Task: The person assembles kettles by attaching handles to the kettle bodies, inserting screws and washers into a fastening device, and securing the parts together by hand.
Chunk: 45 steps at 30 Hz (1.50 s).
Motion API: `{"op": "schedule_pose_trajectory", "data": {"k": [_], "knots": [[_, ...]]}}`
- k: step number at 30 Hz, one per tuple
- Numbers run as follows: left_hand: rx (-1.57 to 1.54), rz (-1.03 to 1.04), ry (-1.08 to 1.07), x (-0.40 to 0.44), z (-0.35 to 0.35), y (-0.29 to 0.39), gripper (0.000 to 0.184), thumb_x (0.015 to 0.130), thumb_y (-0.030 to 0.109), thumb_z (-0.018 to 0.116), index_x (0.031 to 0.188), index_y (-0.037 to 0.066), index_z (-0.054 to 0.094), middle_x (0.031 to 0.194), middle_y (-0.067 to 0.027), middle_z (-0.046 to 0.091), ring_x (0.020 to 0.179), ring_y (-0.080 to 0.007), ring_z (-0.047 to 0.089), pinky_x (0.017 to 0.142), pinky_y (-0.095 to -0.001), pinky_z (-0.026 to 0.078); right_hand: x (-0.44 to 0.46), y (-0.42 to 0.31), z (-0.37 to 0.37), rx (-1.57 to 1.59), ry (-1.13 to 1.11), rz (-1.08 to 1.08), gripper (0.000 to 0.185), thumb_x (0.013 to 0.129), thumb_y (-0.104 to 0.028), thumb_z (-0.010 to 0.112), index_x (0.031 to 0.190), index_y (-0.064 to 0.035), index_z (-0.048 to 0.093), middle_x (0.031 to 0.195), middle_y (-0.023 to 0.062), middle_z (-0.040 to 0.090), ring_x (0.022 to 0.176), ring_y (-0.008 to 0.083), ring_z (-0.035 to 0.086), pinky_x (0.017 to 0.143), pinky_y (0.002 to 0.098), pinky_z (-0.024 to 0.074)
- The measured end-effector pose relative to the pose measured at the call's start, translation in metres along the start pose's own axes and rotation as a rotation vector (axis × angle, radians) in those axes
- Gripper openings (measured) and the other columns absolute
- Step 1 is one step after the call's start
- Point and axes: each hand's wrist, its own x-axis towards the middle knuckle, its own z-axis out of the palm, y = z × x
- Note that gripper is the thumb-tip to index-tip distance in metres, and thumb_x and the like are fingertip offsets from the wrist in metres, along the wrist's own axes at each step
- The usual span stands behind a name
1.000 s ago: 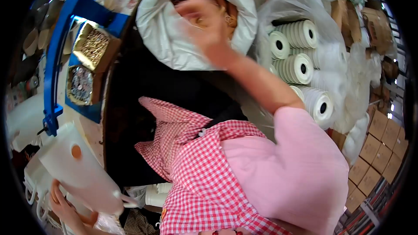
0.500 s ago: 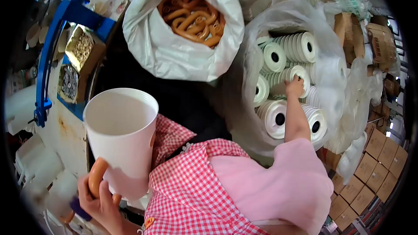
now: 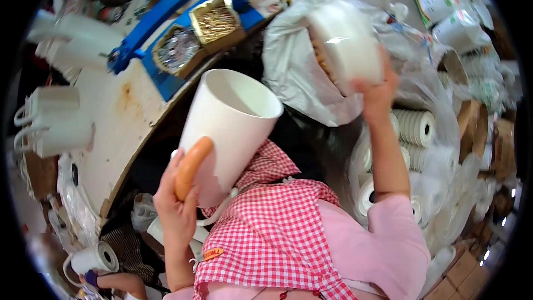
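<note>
Bucket [image 3: 233, 133] beside table edge [image 3: 126, 147], left grip [image 3: 176, 197] around handle [image 3: 194, 166] (right grip [image 3: 380, 91] around white piece [image 3: 345, 41])

The scene was viewed through one wide-angle head camera, its dark-cornered picture bowed at the edges. It was aimed forward and steeply down past the checked apron [image 3: 266, 233]. The left hand [image 3: 176, 200] and right hand [image 3: 381, 89] were seen close; the counter [image 3: 119, 103] was framed aslant at left, cartons [image 3: 462, 271] farther off at lower right.

Nothing legible — the letters on the orange badge [image 3: 212, 254] blur.
</note>
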Motion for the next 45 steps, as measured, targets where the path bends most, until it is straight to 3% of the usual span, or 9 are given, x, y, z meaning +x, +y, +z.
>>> {"op": "schedule_pose_trajectory", "data": {"k": [2, 4, 15, 26, 36, 38, 40, 42, 45], "knots": [[0.015, 0.119, 0.022, -0.007, -0.003, -0.003, 0.038, 0.080, 0.000, 0.069, 0.118, -0.001, 0.064, 0.139, -0.0243, 0.058, 0.128, -0.0346, 0.059, 0.099, -0.0372, 0.048, 0.018, -0.024, 0.074, -0.054, -0.258, -0.437, 0.065, 0.069, -0.030, 0.091, 0.124, -0.0040, 0.068, 0.101, 0.0106, 0.060, 0.097, 0.0220, 0.056, 0.083, 0.0328, 0.0472], [0.003, 0.121, 0.092, -0.016, -0.009, -0.002, 0.034, 0.079, 0.001, 0.071, 0.112, 0.000, 0.065, 0.136, -0.0258, 0.060, 0.126, -0.0366, 0.060, 0.098, -0.0361, 0.049, 0.015, -0.058, 0.118, 0.187, -0.651, -0.335, 0.068, 0.065, -0.032, 0.093, 0.122, -0.0048, 0.069, 0.098, 0.0082, 0.057, 0.092, 0.0224, 0.055, 0.080, 0.0340, 0.0470], [-0.017, 0.223, 0.100, -0.016, -0.028, -0.019, 0.027, 0.081, 0.014, 0.082, 0.101, 0.003, 0.067, 0.094, -0.0145, 0.071, 0.122, -0.0358, 0.063, 0.083, -0.0392, 0.056, 0.036, -0.070, 0.127, 0.050, -0.862, -0.452, 0.068, 0.068, -0.041, 0.088, 0.120, -0.0014, 0.069, 0.090, 0.0084, 0.051, 0.081, 0.0213, 0.051, 0.070, 0.0324, 0.0414], [0.189, 0.324, 0.153, -0.018, -0.004, -0.040, 0.036, 0.076, 0.021, 0.082, 0.099, 0.002, 0.062, 0.134, -0.0338, 0.056, 0.056, -0.0288, 0.067, 0.053, -0.0340, 0.055, 0.035, -0.086, 0.146, -0.052, -0.957, -0.339, 0.051, 0.083, -0.031, 0.076, 0.122, -0.0010, 0.066, 0.089, 0.0082, 0.049, 0.080, 0.0203, 0.049, 0.070, 0.0327, 0.0404], [0.267, 0.205, 0.088, -0.022, 0.009, -0.012, 0.038, 0.073, 0.012, 0.081, 0.104, 0.002, 0.062, 0.141, -0.0356, 0.048, 0.064, -0.0335, 0.070, 0.054, -0.0344, 0.057, 0.032, -0.104, 0.173, -0.197, -0.926, -0.105, 0.034, 0.093, -0.029, 0.067, 0.107, 0.0016, 0.065, 0.086, 0.0083, 0.049, 0.081, 0.0198, 0.050, 0.076, 0.0328, 0.0433], [0.251, 0.197, 0.134, -0.023, 0.007, -0.017, 0.036, 0.073, 0.011, 0.080, 0.103, 0.002, 0.062, 0.137, -0.0351, 0.052, 0.062, -0.0325, 0.070, 0.052, -0.0335, 0.056, 0.035, -0.105, 0.176, -0.137, -0.970, -0.180, 0.032, 0.095, -0.030, 0.064, 0.108, -0.0003, 0.066, 0.087, 0.0061, 0.054, 0.085, 0.0185, 0.053, 0.081, 0.0316, 0.0437], [0.222, 0.238, 0.193, -0.025, 0.006, -0.022, 0.032, 0.071, 0.010, 0.080, 0.097, 0.002, 0.064, 0.135, -0.0346, 0.054, 0.061, -0.0317, 0.070, 0.052, -0.0324, 0.056, 0.063, -0.109, 0.174, 0.090, -1.134, 0.228, 0.041, 0.100, -0.040, 0.054, 0.109, -0.0019, 0.067, 0.095, 0.0058, 0.062, 0.092, 0.0189, 0.057, 0.087, 0.0318, 0.0441], [0.191, 0.290, 0.217, -0.032, 0.003, -0.021, 0.029, 0.069, 0.010, 0.080, 0.092, 0.002, 0.065, 0.133, -0.0342, 0.056, 0.060, -0.0310, 0.069, 0.052, -0.0313, 0.056, 0.107, -0.074, 0.184, 0.106, -1.015, -0.048, 0.066, 0.107, -0.050, 0.025, 0.117, -0.0010, 0.067, 0.113, 0.0116, 0.069, 0.105, 0.0194, 0.062, 0.098, 0.0379, 0.0439], [0.297, 0.327, 0.140, -0.037, 0.007, -0.015, 0.020, 0.060, 0.009, 0.080, 0.075, 0.004, 0.068, 0.130, -0.0329, 0.058, 0.054, -0.0258, 0.068, 0.051, -0.0281, 0.055, 0.131, -0.075, 0.216, 0.280, -1.038, -0.176, 0.065, 0.107, -0.051, 0.025, 0.137, -0.0019, 0.056, 0.135, 0.0140, 0.060, 0.126, 0.0221, 0.055, 0.112, 0.0399, 0.0362]]}}
